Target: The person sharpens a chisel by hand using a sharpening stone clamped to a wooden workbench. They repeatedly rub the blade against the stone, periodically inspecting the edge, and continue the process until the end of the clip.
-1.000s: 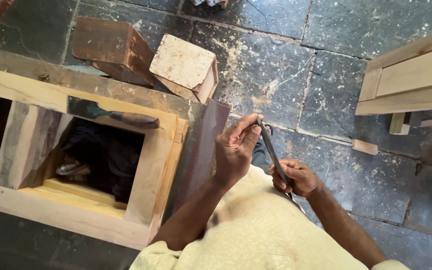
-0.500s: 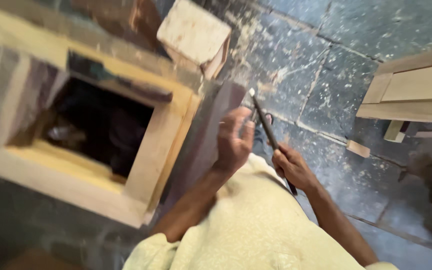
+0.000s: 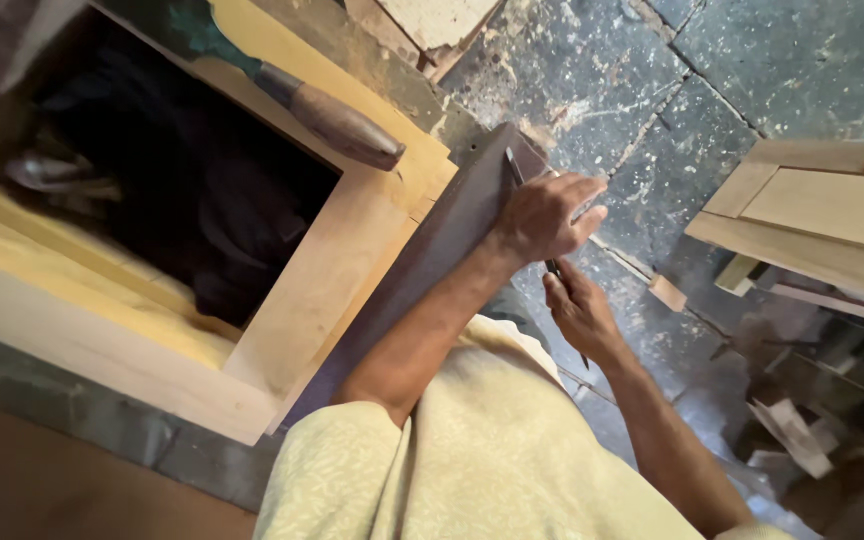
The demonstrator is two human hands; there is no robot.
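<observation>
A dark, narrow plank [image 3: 432, 250] leans on edge against a pale wooden frame [image 3: 322, 290]. My left hand [image 3: 547, 215] is curled over the plank's upper end, its fingers lying across a thin dark metal tool [image 3: 514, 168]. The tool runs from the plank's top corner down into my right hand [image 3: 577, 310], which grips its lower part just below and to the right of my left hand. The tool's end sticks out under my right wrist. Both forearms reach in from the bottom over my pale yellow shirt.
A chisel with a brown wooden handle [image 3: 332, 120] lies on the frame's top rail. A pale wooden block [image 3: 437, 20] sits at the top edge. A panelled wooden piece [image 3: 822, 220] lies right, a small offcut [image 3: 667, 292] near it, and scraps [image 3: 802, 430] lie lower right on the stone floor.
The view has swung in closer and tilted. Both hands stay on the plank's upper end and the tool, the right hand now sitting closer beneath the left.
</observation>
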